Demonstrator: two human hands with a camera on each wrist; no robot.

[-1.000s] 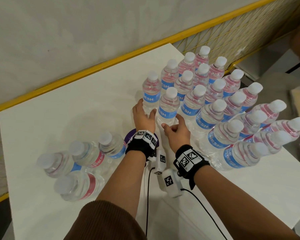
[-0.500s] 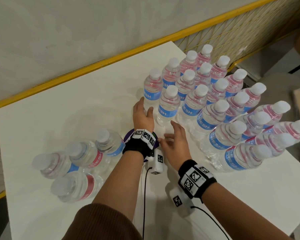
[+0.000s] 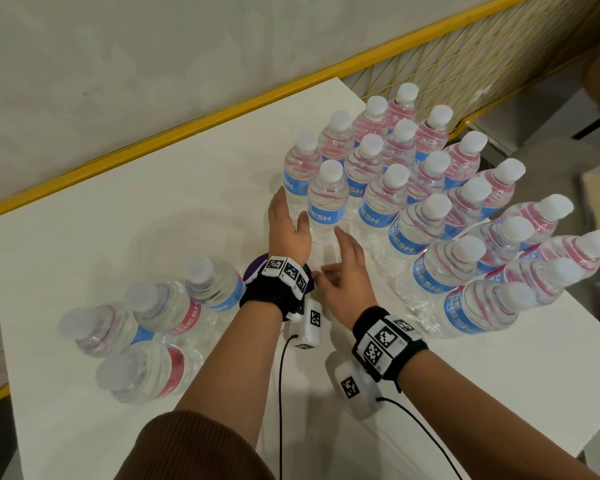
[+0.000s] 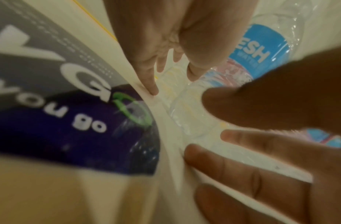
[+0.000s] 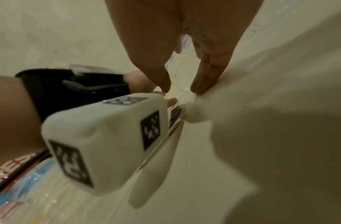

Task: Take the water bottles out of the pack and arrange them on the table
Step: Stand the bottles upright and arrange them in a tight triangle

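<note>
both hands loose, holding nothing: left hand [image 3: 288, 226] touches the bottle [image 3: 326, 199] ahead, right hand [image 3: 349, 275] beside; likely straightening rows, next fetch from the pack [image 3: 146, 323] left.

Premises appear to be a staged recording or test area, not a home. Evidence: plain white desk [image 3: 136, 220] against a bare grey wall [image 3: 153, 64]; yellow-framed wire mesh barrier [image 3: 465, 74] along the far and right edges; coded marker bands [image 3: 387, 341] and cabled units on both wrists.
</note>
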